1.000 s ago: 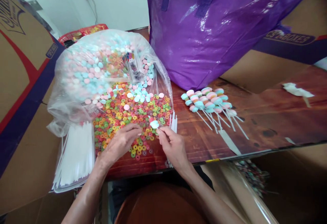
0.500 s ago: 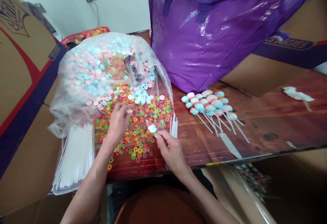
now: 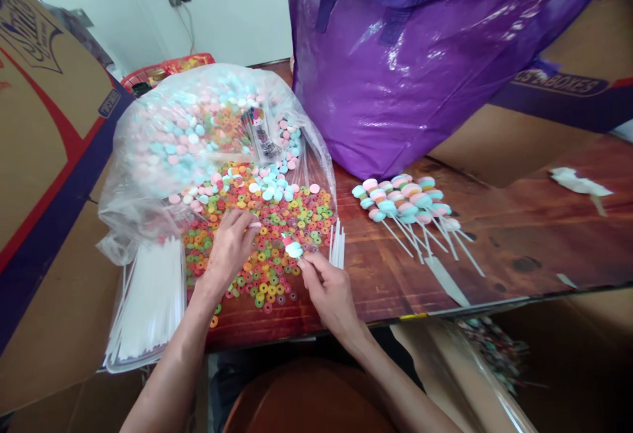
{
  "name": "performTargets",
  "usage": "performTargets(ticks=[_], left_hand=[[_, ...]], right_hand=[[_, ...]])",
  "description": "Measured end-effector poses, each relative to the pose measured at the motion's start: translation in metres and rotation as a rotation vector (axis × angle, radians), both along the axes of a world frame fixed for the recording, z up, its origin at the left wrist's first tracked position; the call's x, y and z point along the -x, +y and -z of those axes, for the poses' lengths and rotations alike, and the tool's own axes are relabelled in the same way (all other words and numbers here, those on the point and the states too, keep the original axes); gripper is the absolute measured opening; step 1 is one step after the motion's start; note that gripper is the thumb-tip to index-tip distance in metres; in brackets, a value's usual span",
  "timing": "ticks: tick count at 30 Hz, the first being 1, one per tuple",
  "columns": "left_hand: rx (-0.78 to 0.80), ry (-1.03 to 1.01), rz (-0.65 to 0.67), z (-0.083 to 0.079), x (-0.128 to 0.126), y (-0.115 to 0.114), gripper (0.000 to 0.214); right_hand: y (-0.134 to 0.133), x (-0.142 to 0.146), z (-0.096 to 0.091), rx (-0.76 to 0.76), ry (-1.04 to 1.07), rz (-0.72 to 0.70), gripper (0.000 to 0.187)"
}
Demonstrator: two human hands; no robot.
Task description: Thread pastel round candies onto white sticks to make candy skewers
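My left hand [image 3: 232, 243] pinches a pale pink marshmallow disc [image 3: 254, 225] above the spread of ring gummies [image 3: 267, 275]. Opposite it, my right hand [image 3: 329, 286] is closed on the lower end of a candy skewer [image 3: 293, 249], which carries a pale blue piece and something red near its tip; the stick is mostly hidden by my fingers. The two hands are a short way apart. Pink, blue and white marshmallow discs [image 3: 271, 189] lie at the back of the gummies, spilling from a large clear plastic bag [image 3: 143, 136].
Finished-looking candy skewers [image 3: 403, 199] lie in a pile on the wooden table [image 3: 494, 248]. White sticks [image 3: 148, 301] fill a pack at left, with a few more sticks [image 3: 337, 245] by my right hand. A purple bag [image 3: 395, 84] and cardboard boxes [image 3: 59, 176] stand around.
My left hand has come slightly down and right, bringing the pink disc nearer the skewer. My right hand holds the skewer in almost the same place.
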State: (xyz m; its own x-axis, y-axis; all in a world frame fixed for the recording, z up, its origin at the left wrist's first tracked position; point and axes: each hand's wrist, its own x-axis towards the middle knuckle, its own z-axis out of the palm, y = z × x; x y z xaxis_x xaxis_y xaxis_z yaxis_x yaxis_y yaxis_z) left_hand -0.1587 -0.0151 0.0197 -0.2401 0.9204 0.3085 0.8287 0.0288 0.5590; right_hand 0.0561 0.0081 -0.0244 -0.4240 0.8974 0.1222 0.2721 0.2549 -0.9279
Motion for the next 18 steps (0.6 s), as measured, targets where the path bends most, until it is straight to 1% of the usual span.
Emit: performTargets(ticks=[2,4,7,9,12,14,16,18], left_hand=[[0.026,-0.122,-0.008,0.000,-0.003,-0.008,0.015],[0.048,-0.322,-0.058,0.001,-0.003,-0.012,0.016],[0.043,-0.635,-0.152,0.002,0.002,-0.011,0.022],[0.039,-0.763,-0.198,0.001,0.006,-0.007,0.026],[0.072,-0.809,-0.233,-0.001,0.011,-0.005,0.029],[0.089,-0.794,-0.219,0.000,0.014,-0.006,0.031],[0.101,-0.756,-0.148,0.002,0.017,-0.009,0.030],[0.107,-0.675,-0.053,0.005,0.019,-0.011,0.025]], right_hand=[[-0.001,0.001,0.000,0.009,0.007,-0.010,0.027],[-0.001,0.003,0.000,0.022,0.007,-0.016,0.027],[-0.002,0.004,0.000,0.028,0.005,-0.018,0.026],[-0.003,0.004,0.001,0.024,0.013,-0.023,0.025],[-0.003,0.003,0.002,0.017,0.023,-0.031,0.024],[-0.003,0.002,0.004,0.014,0.014,-0.025,0.025],[-0.002,0.001,0.005,0.012,0.003,-0.014,0.026],[-0.002,0.001,0.006,0.013,-0.003,-0.007,0.026]])
